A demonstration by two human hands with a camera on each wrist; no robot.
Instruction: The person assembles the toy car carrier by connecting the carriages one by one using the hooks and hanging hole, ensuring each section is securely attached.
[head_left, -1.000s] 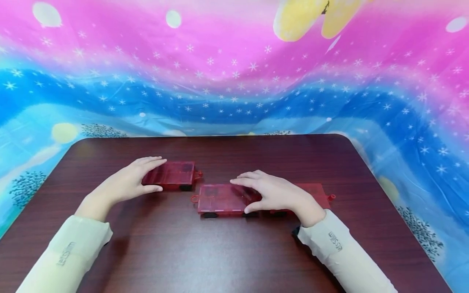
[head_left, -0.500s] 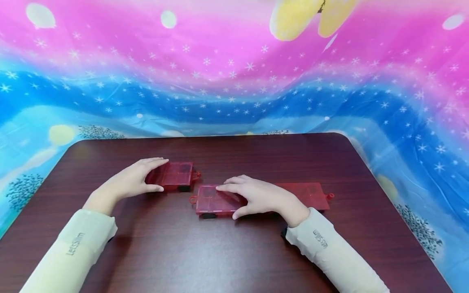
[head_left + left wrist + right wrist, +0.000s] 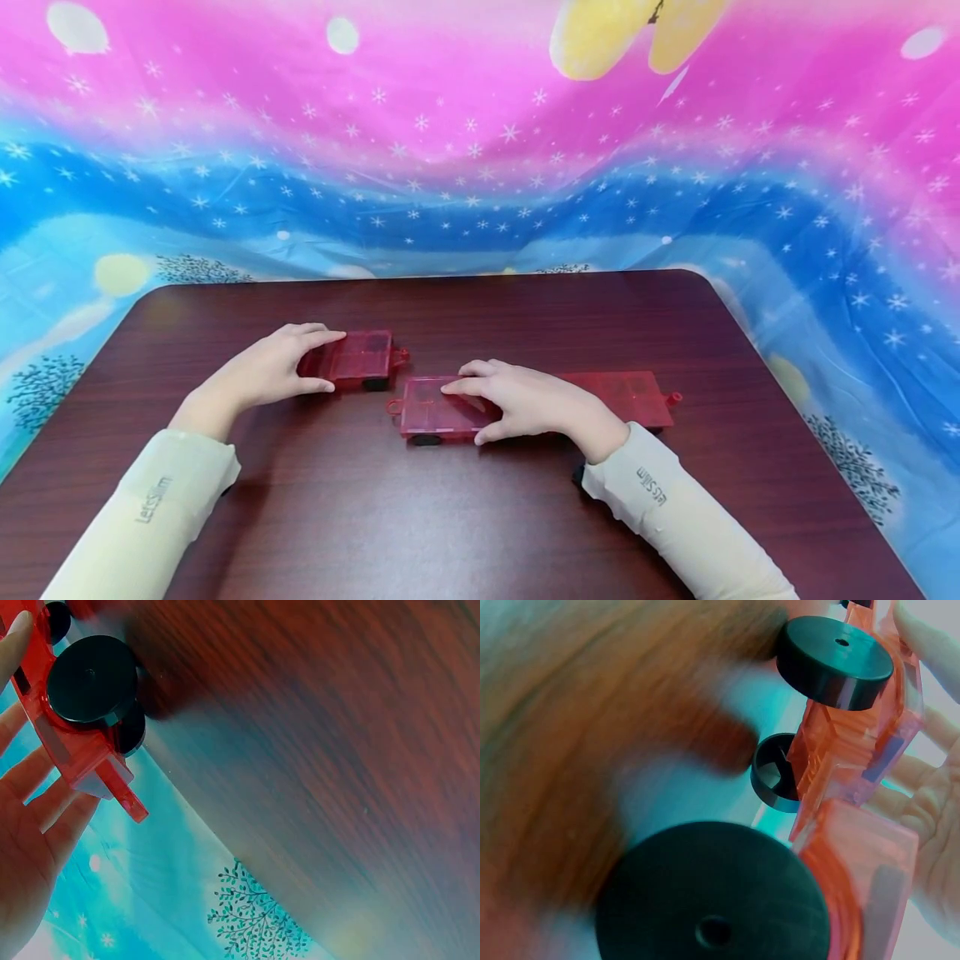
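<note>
Held the left red car in the left hand, pinched across its width with the thumb on the near side and the fingers along the far edge. Gripped the middle red car likewise in the right hand, in line with the right red car; could not tell whether joined, with that meeting place covered in the head view. Had all three on the counter, with the left one farther back, its peg near but apart from the middle one's ring. Probably favoured this crosswise hold to steady both bodies and leave peg and ring uncovered.
</note>
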